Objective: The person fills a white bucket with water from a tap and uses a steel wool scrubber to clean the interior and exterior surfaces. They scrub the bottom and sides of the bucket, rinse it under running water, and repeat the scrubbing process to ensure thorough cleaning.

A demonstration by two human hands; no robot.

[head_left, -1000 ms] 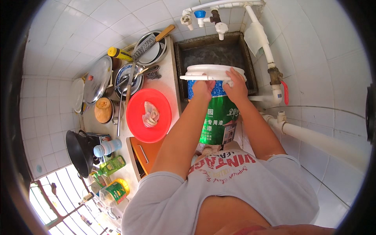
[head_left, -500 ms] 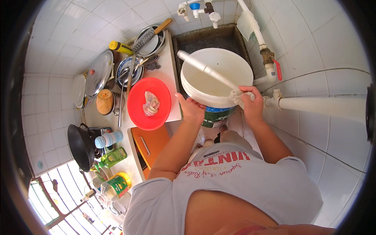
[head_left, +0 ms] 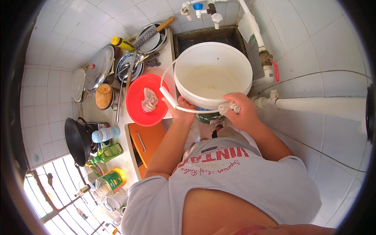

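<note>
A large white bucket (head_left: pixel 213 72) fills the area in front of me, with a little cloudy liquid at its bottom. Its wire handle with a white plastic grip (head_left: pixel 168 96) hangs down at the near left side. My left hand (head_left: pixel 182 112) holds the bucket's near-left side under the rim, its thumb beside the handle; its fingertips are partly hidden. At the near-right rim, my right hand (head_left: pixel 242 111) is closed around a crumpled whitish cloth (head_left: pixel 228 108), pressed against the bucket.
Left of the bucket, a red plastic basin (head_left: pixel 135 113) with a pale crumpled item (head_left: pixel 149 100) stands on the counter. Behind are a cleaver (head_left: pixel 146 38), bowls and lids. A dark sink (head_left: pixel 184 37) lies beyond the bucket; pipes (head_left: pixel 313 103) run along the right wall.
The handle has swung down to the near left from across the bucket's opening. My right hand with the cloth has moved left along the rim. My left hand has shifted slightly left.
</note>
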